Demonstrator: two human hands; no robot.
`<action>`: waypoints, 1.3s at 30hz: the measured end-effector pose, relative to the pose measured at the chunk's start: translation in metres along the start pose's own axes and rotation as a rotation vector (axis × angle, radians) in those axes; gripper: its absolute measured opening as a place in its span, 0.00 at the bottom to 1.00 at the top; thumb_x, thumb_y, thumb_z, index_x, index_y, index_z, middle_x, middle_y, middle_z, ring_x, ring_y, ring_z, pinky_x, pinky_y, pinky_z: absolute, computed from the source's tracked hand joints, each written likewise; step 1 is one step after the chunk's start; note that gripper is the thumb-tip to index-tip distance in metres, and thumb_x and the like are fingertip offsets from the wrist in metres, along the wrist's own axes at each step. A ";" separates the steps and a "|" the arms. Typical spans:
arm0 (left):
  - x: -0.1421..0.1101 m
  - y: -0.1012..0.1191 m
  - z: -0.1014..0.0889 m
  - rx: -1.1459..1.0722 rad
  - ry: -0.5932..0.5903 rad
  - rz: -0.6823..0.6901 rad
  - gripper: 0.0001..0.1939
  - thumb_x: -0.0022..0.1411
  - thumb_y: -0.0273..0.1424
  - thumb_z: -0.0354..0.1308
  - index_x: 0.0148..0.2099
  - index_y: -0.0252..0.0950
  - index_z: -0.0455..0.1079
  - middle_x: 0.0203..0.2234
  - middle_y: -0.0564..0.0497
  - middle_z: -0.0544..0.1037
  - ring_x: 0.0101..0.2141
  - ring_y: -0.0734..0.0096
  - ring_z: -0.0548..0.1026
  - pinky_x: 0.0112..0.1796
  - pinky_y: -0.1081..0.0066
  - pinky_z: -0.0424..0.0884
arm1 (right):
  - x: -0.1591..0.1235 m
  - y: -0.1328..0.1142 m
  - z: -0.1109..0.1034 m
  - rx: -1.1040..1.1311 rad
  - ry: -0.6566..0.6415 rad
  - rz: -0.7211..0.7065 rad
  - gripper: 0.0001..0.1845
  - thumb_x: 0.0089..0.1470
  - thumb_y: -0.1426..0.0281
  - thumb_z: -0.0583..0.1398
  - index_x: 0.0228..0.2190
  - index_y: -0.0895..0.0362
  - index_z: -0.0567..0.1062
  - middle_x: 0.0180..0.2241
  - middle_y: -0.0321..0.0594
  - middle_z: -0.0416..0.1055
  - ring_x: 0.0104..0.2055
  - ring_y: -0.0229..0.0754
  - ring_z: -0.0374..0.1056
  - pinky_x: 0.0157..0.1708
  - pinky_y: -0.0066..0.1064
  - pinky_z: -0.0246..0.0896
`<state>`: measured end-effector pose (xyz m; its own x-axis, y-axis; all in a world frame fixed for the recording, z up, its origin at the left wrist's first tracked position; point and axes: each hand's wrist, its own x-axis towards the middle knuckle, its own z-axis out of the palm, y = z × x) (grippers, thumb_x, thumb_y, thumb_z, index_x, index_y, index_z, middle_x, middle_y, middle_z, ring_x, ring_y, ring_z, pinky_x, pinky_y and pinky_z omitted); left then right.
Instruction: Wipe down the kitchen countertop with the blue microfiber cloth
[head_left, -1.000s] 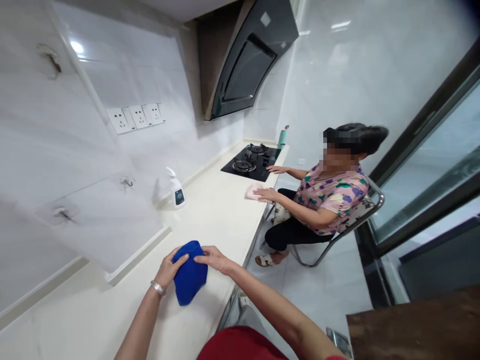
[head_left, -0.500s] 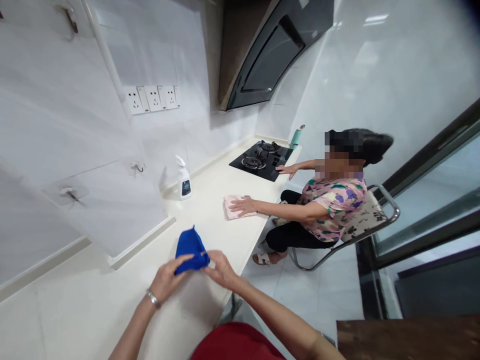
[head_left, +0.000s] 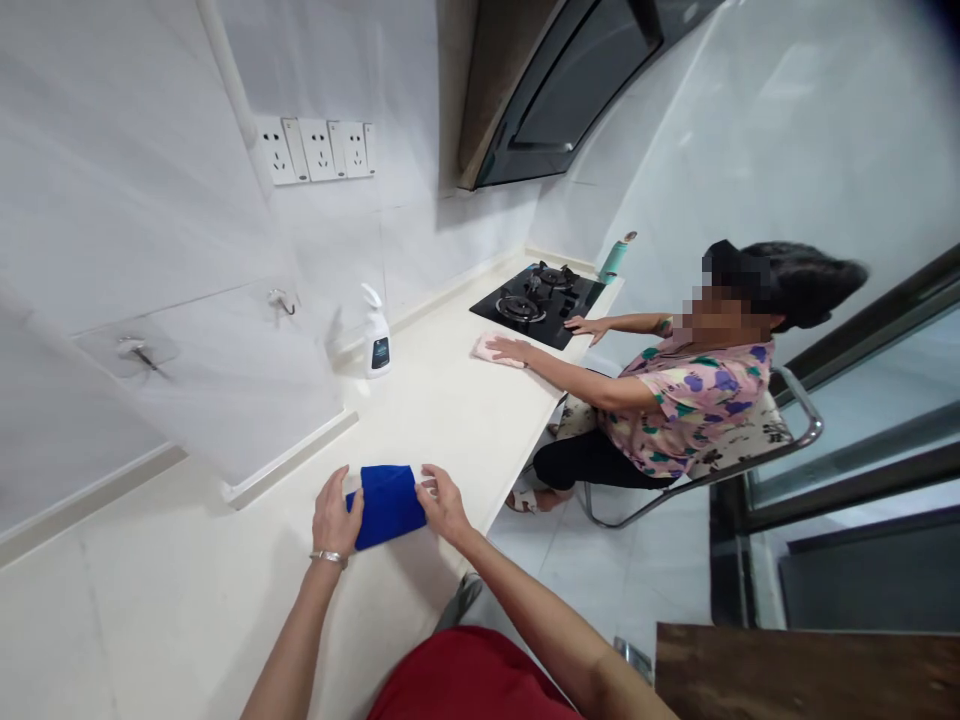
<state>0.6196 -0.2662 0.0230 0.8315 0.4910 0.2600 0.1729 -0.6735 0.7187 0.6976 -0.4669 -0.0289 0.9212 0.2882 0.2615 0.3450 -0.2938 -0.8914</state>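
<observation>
A folded blue cloth is spread between my two hands, low over the near part of the countertop. My left hand, with a silver bracelet at the wrist, grips the cloth's left edge between thumb and curved fingers. At the opposite edge, my right hand pinches the cloth's side with thumb and fingers. Beyond the cloth, against the wall, a white spray bottle with a dark label stands upright.
Across the counter a seated person presses a hand on a pink cloth; their other hand touches the edge of a black gas hob. A green bottle stands behind the hob. A range hood hangs above. The person's metal-framed chair is at the right.
The blue cloth went from bunched and raised to a flatter, folded shape, and my hands moved apart to its two sides. The other person's pink cloth slid toward the hob. My view shifted slightly.
</observation>
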 end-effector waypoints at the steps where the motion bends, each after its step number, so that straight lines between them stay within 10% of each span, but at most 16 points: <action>1: -0.001 -0.001 0.007 0.008 0.041 0.024 0.26 0.65 0.40 0.49 0.60 0.33 0.68 0.56 0.38 0.74 0.59 0.53 0.70 0.62 0.50 0.65 | 0.002 0.006 -0.002 -0.032 0.055 -0.013 0.22 0.60 0.63 0.55 0.54 0.58 0.69 0.50 0.49 0.73 0.41 0.42 0.73 0.40 0.33 0.71; 6: -0.024 0.002 0.055 0.094 -0.104 0.285 0.28 0.70 0.41 0.45 0.65 0.31 0.64 0.62 0.36 0.69 0.65 0.54 0.63 0.65 0.49 0.60 | -0.012 0.038 -0.029 -0.177 0.109 -0.134 0.17 0.59 0.72 0.51 0.46 0.57 0.73 0.45 0.48 0.73 0.48 0.45 0.70 0.52 0.42 0.67; 13: -0.036 0.001 0.096 0.346 -0.136 0.307 0.31 0.69 0.42 0.47 0.70 0.36 0.57 0.70 0.37 0.52 0.70 0.42 0.46 0.66 0.38 0.48 | -0.017 0.050 -0.038 -0.374 0.069 -0.263 0.21 0.51 0.81 0.51 0.45 0.57 0.73 0.47 0.47 0.71 0.49 0.46 0.66 0.51 0.41 0.64; 29: 0.063 0.009 0.122 0.363 -0.359 0.414 0.29 0.65 0.40 0.52 0.67 0.41 0.63 0.69 0.42 0.58 0.69 0.47 0.53 0.67 0.44 0.50 | -0.015 0.046 -0.035 -0.475 0.033 -0.208 0.24 0.47 0.82 0.52 0.46 0.57 0.70 0.48 0.46 0.69 0.50 0.47 0.63 0.51 0.39 0.60; 34: 0.063 0.005 0.111 0.259 -0.394 0.424 0.30 0.68 0.41 0.47 0.69 0.36 0.59 0.71 0.40 0.53 0.70 0.48 0.49 0.67 0.45 0.51 | -0.013 0.051 -0.033 -0.431 0.068 -0.234 0.24 0.45 0.82 0.51 0.44 0.56 0.71 0.47 0.45 0.70 0.49 0.46 0.64 0.50 0.38 0.61; 39: 0.027 -0.043 0.057 0.177 -0.238 0.391 0.31 0.71 0.42 0.37 0.67 0.31 0.61 0.68 0.38 0.59 0.69 0.58 0.51 0.68 0.51 0.49 | -0.016 0.055 -0.035 -0.414 0.068 -0.245 0.28 0.44 0.82 0.51 0.47 0.56 0.71 0.47 0.46 0.71 0.50 0.47 0.66 0.51 0.41 0.63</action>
<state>0.6648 -0.2548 -0.0376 0.9461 0.0565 0.3190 -0.1065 -0.8757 0.4710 0.7078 -0.5194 -0.0696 0.8089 0.3376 0.4814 0.5830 -0.5670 -0.5819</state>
